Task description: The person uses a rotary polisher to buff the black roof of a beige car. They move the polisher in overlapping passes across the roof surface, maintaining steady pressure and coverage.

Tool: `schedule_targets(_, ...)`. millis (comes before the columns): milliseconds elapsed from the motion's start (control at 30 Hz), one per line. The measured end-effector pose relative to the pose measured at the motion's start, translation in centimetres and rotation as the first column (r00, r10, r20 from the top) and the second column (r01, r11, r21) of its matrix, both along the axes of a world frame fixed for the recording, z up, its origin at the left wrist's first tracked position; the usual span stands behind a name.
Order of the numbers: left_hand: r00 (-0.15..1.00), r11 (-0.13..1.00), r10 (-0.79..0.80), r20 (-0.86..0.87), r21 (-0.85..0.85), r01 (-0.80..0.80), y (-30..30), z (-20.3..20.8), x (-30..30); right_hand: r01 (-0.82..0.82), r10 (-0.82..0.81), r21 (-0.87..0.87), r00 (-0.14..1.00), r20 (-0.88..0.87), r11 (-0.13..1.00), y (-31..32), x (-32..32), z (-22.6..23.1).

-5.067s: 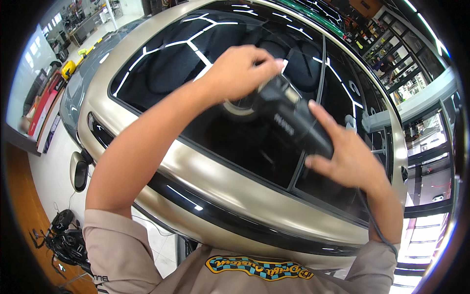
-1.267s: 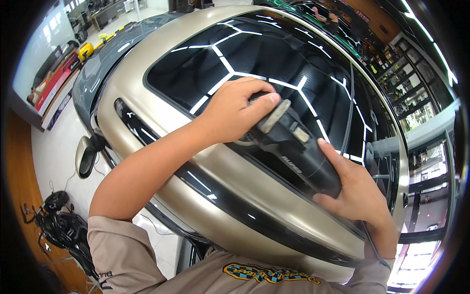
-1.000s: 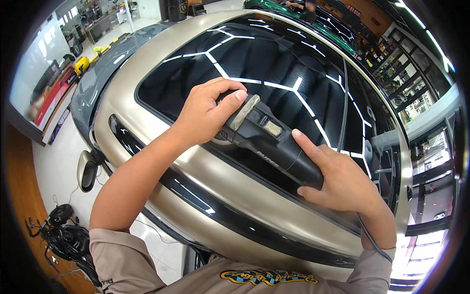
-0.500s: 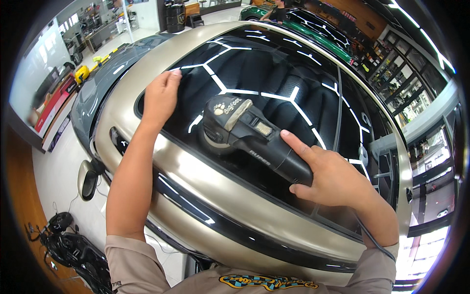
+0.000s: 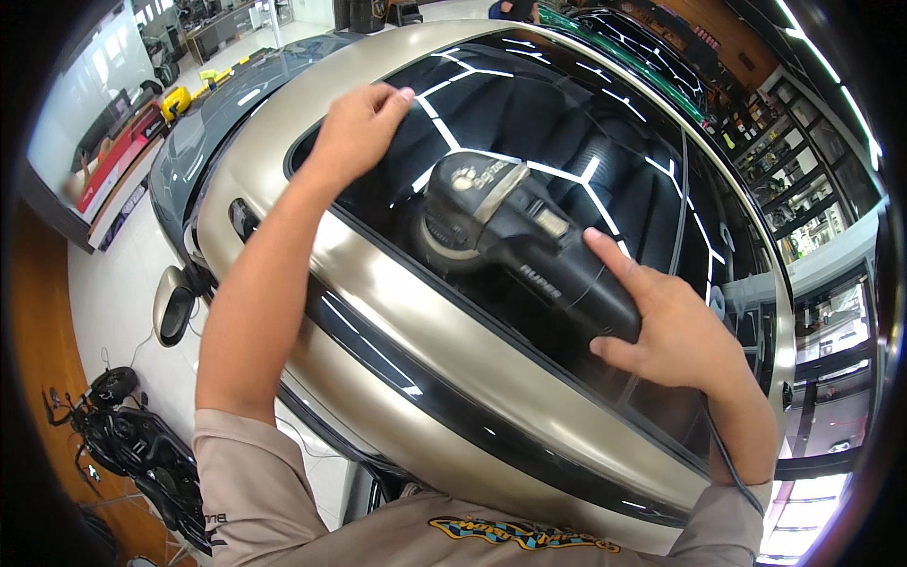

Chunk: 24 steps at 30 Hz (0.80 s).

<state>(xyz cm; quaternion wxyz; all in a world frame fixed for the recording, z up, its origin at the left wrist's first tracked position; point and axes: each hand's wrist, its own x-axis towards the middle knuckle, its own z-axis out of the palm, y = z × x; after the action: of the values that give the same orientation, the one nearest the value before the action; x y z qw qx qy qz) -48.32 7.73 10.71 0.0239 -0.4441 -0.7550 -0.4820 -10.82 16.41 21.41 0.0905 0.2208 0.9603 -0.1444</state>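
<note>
My right hand (image 5: 675, 326) grips the body of a black handheld polisher (image 5: 543, 255), thumb and one finger showing along its upper side. The polisher's round head rests on the dark glass roof panel (image 5: 453, 113) of a satin gold-beige car (image 5: 397, 293), near the panel's close edge. From the rear of the machine a black cord (image 5: 723, 449) runs along my right forearm. My left hand (image 5: 364, 128) hovers over or touches the glass near its left corner, fingers curled closed; whether anything is inside them is hidden.
A grey car (image 5: 222, 123) stands to the left, a green car (image 5: 633, 57) at the far right. The gold car's side mirror (image 5: 173, 307) juts out at left. A black motorcycle (image 5: 142, 439) is at lower left. Shelves (image 5: 803, 151) line the right side.
The polisher and my right hand have shifted to the right over the glass. My left hand has moved right and farther away. The whole view has tilted slightly.
</note>
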Motion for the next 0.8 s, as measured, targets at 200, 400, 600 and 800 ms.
schedule_targets(200, 0.974, 0.987, 0.147, -0.171, -0.043, -0.156, -1.9, -1.2, -5.3, 0.105, -0.104, -0.001, 0.992, -0.066, 0.995, 1.8, -0.5, -0.3)
schedule_targets(400, 0.99, 0.986, 0.13, -0.048, -0.095, -0.135, -2.6, -2.6, -4.4, 0.229, -0.229, -0.025, 0.973, -0.014, 0.973, 2.2, -1.4, 0.8)
schedule_targets(600, 0.988, 0.986, 0.134, -0.073, -0.088, -0.14, -2.7, -2.2, -4.3, 0.091, -0.093, -0.035, 0.993, -0.07, 0.995, 0.9, 0.6, -0.3)
schedule_targets(800, 0.991, 0.984, 0.128, 0.027, -0.129, -0.123, -3.0, -2.6, -4.7, 0.225, -0.227, -0.052, 0.974, -0.027, 0.973, 3.2, -1.0, 0.2)
